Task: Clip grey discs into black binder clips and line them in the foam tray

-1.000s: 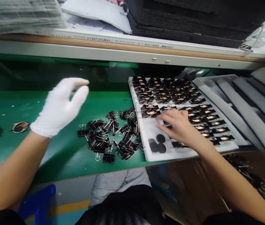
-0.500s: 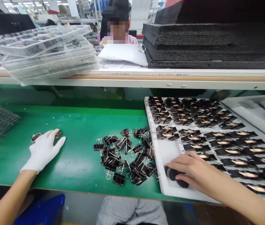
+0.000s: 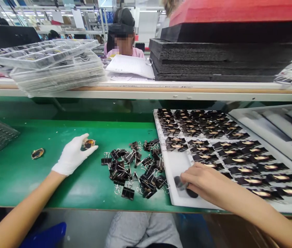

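Note:
My left hand point(image 3: 72, 154), in a white glove, pinches a small round gold-rimmed piece point(image 3: 89, 144) between thumb and fingers, just above the green bench. A second gold-rimmed ring-like piece point(image 3: 37, 153) lies on the bench to its left. My bare right hand point(image 3: 200, 177) reaches into the near left compartment of the white foam tray point(image 3: 175, 163). Its fingers close on a dark round disc point(image 3: 180, 182), slightly blurred. Another black disc point(image 3: 192, 193) lies under the fingertips, partly covered. A loose heap of black binder clips point(image 3: 127, 193) lies between the hands.
Rows of black clips gripping pale-edged pieces point(image 3: 246, 170) fill much of the tray. Foam sheets point(image 3: 277, 120) lean at right. A shelf point(image 3: 135, 90) runs across the back, bearing clear plastic trays point(image 3: 65, 77) and black foam slabs point(image 3: 213, 62). A person sits beyond it.
My left hand has moved right with one round piece, leaving the other on the bench. My right hand stays at the tray compartment, the disc at its fingers now tilted. The view has shifted slightly.

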Motion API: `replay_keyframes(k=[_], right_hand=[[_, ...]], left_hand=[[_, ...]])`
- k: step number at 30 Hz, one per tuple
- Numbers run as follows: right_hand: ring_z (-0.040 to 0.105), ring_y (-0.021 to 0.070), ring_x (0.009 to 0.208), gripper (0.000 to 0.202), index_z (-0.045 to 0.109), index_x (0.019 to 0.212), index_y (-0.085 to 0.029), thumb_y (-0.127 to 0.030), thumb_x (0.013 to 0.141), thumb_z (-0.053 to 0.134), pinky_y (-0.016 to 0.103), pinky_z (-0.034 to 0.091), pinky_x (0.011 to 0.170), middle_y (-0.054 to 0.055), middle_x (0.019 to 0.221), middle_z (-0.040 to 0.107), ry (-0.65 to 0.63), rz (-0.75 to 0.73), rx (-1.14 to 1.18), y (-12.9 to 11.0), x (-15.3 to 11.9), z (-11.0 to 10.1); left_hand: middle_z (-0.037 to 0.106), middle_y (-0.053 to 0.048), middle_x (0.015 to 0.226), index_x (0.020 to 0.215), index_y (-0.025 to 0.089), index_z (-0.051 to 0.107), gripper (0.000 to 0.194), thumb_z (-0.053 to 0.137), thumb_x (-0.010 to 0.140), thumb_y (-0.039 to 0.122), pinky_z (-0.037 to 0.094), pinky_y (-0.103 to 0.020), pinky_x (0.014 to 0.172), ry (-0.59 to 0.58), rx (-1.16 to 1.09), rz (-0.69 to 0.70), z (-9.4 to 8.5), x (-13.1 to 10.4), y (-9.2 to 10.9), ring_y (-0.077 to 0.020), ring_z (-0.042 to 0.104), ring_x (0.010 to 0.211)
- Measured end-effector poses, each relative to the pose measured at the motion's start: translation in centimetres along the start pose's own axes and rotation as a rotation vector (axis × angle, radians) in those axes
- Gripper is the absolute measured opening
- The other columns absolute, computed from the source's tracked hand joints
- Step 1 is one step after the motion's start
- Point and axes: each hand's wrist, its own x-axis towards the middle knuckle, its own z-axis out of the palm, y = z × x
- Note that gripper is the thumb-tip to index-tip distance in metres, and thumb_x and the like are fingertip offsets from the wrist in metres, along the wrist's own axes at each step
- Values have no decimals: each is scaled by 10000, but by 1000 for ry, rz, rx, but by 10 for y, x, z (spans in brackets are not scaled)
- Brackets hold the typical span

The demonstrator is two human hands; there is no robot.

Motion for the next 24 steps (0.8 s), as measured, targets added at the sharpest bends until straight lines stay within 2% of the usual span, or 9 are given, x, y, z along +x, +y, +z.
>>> replay_keyframes(k=[2, 4, 7, 8, 10, 12, 16, 20, 24], right_hand=[[674, 190, 683, 197, 635, 882, -238, -71, 958, 564, 308, 492, 647, 5, 766, 716, 96, -17, -24, -5, 8, -11], [723, 181, 748, 169, 666, 1003, -239, -101, 1000, 569, 297, 547, 662, 23, 877, 767, 282, -33, 24, -12, 26, -19], [791, 176, 934, 207, 682, 1110, -233, -77, 982, 635, 293, 639, 823, 56, 1062, 814, 657, -94, 132, -22, 66, -20], [799, 183, 968, 213, 690, 1083, -226, -56, 959, 655, 304, 653, 869, 67, 1082, 819, 763, -115, 141, -23, 80, -17], [808, 196, 977, 212, 705, 1019, -217, -30, 925, 674, 321, 673, 880, 83, 1081, 826, 914, -133, 119, -23, 103, -7], [814, 206, 954, 220, 722, 994, -217, -18, 909, 681, 337, 692, 848, 89, 1071, 831, 995, -118, 90, -21, 116, 6], [823, 212, 924, 266, 739, 1037, -220, 0, 890, 716, 354, 720, 810, 101, 1090, 838, 1025, -112, 62, -16, 120, 31], [818, 244, 1020, 366, 727, 1149, -188, 52, 875, 707, 379, 735, 828, 156, 1148, 827, 938, -201, 34, -18, 117, 47], [792, 268, 1141, 409, 722, 1211, -187, 62, 897, 638, 407, 727, 896, 180, 1257, 793, 821, -163, 88, -24, 116, 53]], left_hand=[[779, -162, 1181, 1373, 114, 635, 673, 692, 936, 622, 603, -410, 961, 114, -97, 149, 1, 15, 29, -298, 766, 1038], [789, -144, 1143, 1378, 125, 614, 662, 736, 930, 596, 610, -375, 924, 162, -214, 351, -2, 34, 66, -255, 773, 976], [800, -128, 1087, 1394, 142, 590, 691, 774, 908, 599, 604, -362, 863, 46, -280, 669, -7, 64, 120, -235, 770, 904], [799, -135, 1082, 1406, 140, 579, 721, 784, 896, 607, 597, -370, 845, 62, -270, 726, -6, 72, 135, -242, 768, 889], [800, -128, 1055, 1446, 134, 528, 754, 762, 913, 613, 581, -367, 799, 89, -273, 814, -3, 83, 155, -238, 755, 831], [798, -115, 1018, 1479, 127, 463, 757, 707, 955, 616, 565, -354, 755, 121, -310, 878, 3, 86, 164, -227, 740, 781], [794, -109, 1021, 1522, 135, 367, 767, 644, 996, 619, 552, -345, 735, 109, -381, 938, 11, 79, 164, -219, 735, 756], [797, -132, 1068, 1518, 146, 388, 684, 642, 1024, 544, 551, -342, 775, 71, -405, 969, 13, 73, 164, -234, 773, 860], [785, -165, 1167, 1536, 156, 403, 630, 626, 1046, 482, 555, -354, 820, 68, -410, 1004, 17, 72, 166, -261, 785, 1005]])
